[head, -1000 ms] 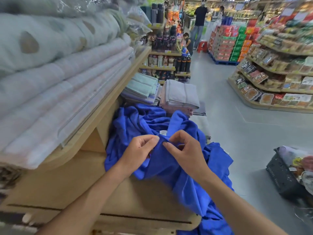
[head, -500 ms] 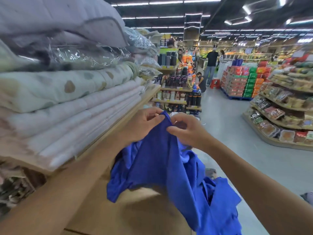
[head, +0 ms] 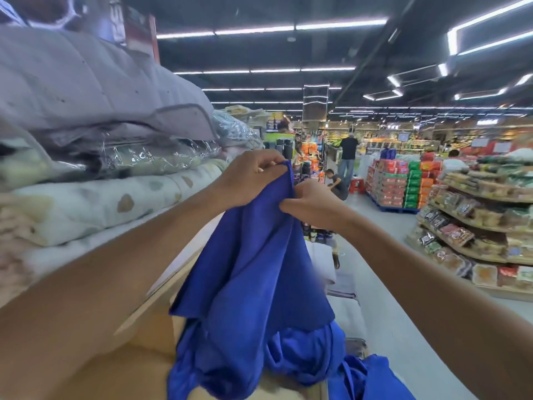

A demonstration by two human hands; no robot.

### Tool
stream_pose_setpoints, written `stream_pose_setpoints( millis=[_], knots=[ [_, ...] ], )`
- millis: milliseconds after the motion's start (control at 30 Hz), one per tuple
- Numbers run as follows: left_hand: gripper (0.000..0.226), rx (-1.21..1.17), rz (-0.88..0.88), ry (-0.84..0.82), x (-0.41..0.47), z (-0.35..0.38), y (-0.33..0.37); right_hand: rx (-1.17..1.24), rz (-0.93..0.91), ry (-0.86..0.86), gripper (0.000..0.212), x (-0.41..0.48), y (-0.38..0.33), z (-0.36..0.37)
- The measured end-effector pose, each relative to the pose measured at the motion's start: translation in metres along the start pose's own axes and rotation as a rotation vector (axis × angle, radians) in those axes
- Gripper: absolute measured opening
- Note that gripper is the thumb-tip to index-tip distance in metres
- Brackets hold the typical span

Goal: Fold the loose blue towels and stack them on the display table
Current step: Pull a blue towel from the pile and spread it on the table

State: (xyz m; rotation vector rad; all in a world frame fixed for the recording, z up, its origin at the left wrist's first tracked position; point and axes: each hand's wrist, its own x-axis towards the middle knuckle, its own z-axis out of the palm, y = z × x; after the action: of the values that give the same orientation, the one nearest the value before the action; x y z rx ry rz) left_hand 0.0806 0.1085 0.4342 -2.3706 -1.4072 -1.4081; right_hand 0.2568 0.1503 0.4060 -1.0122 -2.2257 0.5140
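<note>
Pinching the top hem of the blue towel with the left hand, fingers curled over the edge, raised well above the table. Pinching the same hem just below with the right hand, thumb and forefinger closed on cloth. Held nearly knuckle to knuckle, so only a short run of hem between.

Hanging bunched and twisted from there, not spread flat. Draped at the lower end into the loose blue heap on the display table. Cannot tell whether free of the heap or tangled in it. Looks to spill past the table's right edge.

Probably hunting for corners ahead of a first fold. No fold made yet, nothing blue stacked in view.

Risks:
- Sliding apart along the hem with a light pinch: likely to lose the edge and drop it back in the heap.
- Lifting higher with the tail snagged: likely to drag other towels off onto the aisle floor.
- Folding from mid-hem instead of true corners: skewed fold, uneven stack.
- Swinging left: brushing the stacked bedding just beside the left forearm.
</note>
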Motion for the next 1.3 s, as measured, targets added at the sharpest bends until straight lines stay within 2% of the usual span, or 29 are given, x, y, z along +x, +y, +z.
stream_pose_setpoints(
  millis=[133,300,467,700,900,1033,1167,1300],
  knots=[
    [0.012,0.036,0.004,0.040,0.007,-0.015,0.000,0.034,-0.006,-0.043,0.036,-0.004,0.000,-0.003],
    [0.012,0.062,-0.017,0.061,0.012,-0.024,-0.003,0.105,-0.018,-0.079,0.030,-0.007,0.006,-0.012],
    [0.015,0.047,-0.020,0.133,0.021,-0.032,-0.001,0.005,0.014,-0.088,0.038,-0.014,0.021,-0.017],
    [0.010,0.033,-0.013,0.184,0.035,-0.042,-0.003,-0.144,0.042,-0.080,0.037,-0.023,0.045,-0.031],
    [0.015,0.034,-0.051,0.268,0.038,-0.055,-0.011,-0.179,0.162,-0.118,0.027,-0.036,0.076,-0.040],
    [0.010,0.000,-0.076,0.298,0.033,-0.062,-0.017,-0.192,0.116,-0.154,0.022,-0.045,0.092,-0.055],
    [0.010,-0.036,-0.148,0.328,0.024,-0.068,-0.027,-0.040,0.058,-0.051,0.012,-0.055,0.109,-0.071],
    [0.013,-0.105,-0.200,0.332,0.009,-0.068,-0.035,0.169,0.049,0.168,0.013,-0.063,0.112,-0.084]
  ],
)
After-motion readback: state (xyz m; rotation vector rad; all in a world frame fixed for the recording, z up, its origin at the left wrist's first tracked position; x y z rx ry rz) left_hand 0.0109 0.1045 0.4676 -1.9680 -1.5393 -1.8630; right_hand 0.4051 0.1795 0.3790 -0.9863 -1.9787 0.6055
